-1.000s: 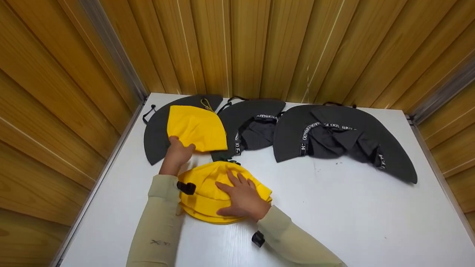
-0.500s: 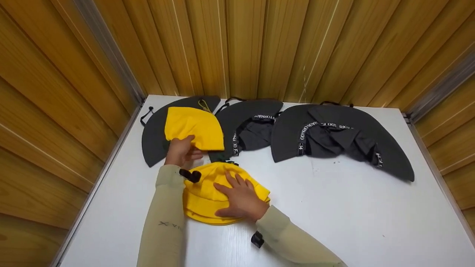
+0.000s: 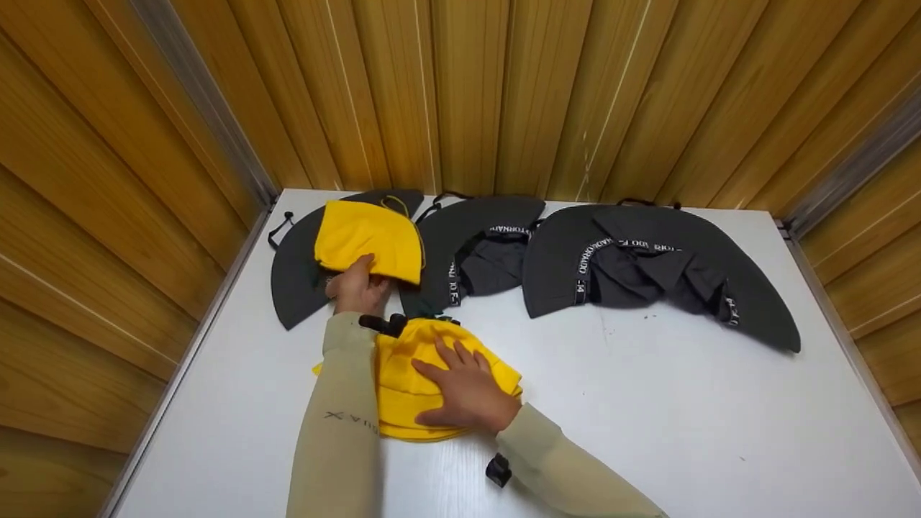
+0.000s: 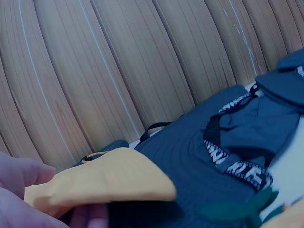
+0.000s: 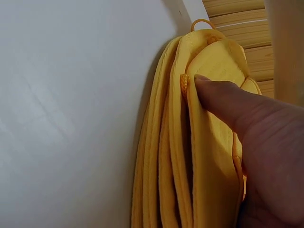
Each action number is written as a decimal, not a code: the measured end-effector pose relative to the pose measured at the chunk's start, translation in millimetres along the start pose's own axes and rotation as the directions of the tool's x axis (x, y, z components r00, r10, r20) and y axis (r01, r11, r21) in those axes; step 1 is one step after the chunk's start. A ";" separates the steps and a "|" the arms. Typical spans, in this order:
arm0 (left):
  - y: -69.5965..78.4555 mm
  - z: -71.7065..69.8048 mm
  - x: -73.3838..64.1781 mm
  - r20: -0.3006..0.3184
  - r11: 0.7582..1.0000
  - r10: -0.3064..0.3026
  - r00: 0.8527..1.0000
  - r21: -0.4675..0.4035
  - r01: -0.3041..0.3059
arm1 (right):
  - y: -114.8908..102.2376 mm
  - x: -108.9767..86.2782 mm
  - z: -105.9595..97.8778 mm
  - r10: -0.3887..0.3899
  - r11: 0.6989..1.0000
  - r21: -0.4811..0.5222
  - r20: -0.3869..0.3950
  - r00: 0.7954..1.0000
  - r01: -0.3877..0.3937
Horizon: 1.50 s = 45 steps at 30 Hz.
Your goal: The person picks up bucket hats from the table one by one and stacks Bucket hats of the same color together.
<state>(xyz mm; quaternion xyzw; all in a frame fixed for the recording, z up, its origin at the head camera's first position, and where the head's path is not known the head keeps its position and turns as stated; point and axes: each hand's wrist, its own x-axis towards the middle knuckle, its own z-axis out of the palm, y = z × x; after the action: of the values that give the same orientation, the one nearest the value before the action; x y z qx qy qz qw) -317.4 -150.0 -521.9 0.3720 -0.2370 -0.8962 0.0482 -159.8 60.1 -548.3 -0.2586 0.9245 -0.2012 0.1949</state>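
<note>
My left hand (image 3: 357, 286) pinches the near edge of a folded yellow bucket hat (image 3: 368, 241), over the leftmost dark hat. In the left wrist view the thumb lies on top of the yellow cloth (image 4: 114, 180) and fingertips show beneath it. Below, my right hand (image 3: 468, 388) rests with spread fingers on a stack of folded yellow hats (image 3: 410, 403). The right wrist view shows several layered brims (image 5: 166, 156) with the thumb (image 5: 223, 97) along the top one. My left forearm covers the stack's left part. A green leaf-shaped piece (image 4: 237, 211) stands at the stack's far end.
Several dark grey wide-brimmed hats lie along the back of the white table (image 3: 647, 417): one at left (image 3: 291, 288), one in the middle (image 3: 439, 244), a wider spread at right (image 3: 561, 248). Wood-panelled walls (image 3: 475, 101) enclose the back and sides.
The left hand has moved its fingers under the folded yellow hat's near edge and raised that hat slightly. The right hand has stayed on the stack.
</note>
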 end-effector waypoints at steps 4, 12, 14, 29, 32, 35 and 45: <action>-7.5 10.9 4.2 0.052 0.995 -0.013 0.999 -0.097 0.018 | -0.5 0.0 -1.0 0.002 1.000 -0.005 -0.002 1.000 -0.002; -22.6 22.4 3.4 0.090 0.994 0.079 0.993 -0.085 -0.071 | -2.2 2.4 -1.8 0.021 1.000 0.000 -0.009 1.000 -0.021; -26.2 24.4 3.6 0.152 0.979 0.145 0.978 -0.163 -0.120 | -2.4 3.0 -1.6 0.025 1.000 0.007 -0.001 1.000 -0.025; -24.6 29.3 13.9 0.181 0.974 0.052 0.982 -0.225 -0.010 | -4.6 2.7 -0.8 0.016 0.999 0.045 -0.015 1.000 -0.015; -24.5 28.7 7.4 0.225 0.971 0.079 0.971 -0.236 -0.024 | -2.2 2.7 0.2 0.014 0.998 0.054 -0.007 1.000 -0.014; -24.9 30.0 -6.3 0.248 0.976 0.081 0.965 -0.215 -0.026 | 2.5 1.6 0.3 0.010 0.997 0.075 0.004 1.000 -0.010; -32.1 4.4 -85.4 0.477 0.967 0.089 0.874 0.170 -0.191 | 34.2 2.1 -33.2 -0.003 0.751 0.660 0.002 1.000 0.000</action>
<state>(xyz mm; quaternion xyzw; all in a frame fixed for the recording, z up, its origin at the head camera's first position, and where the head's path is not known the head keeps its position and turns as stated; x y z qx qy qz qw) -256.2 -97.5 -479.0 0.1308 -0.3620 -0.9228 0.0153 -190.6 94.7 -537.0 -0.1744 0.7937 -0.5139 0.2748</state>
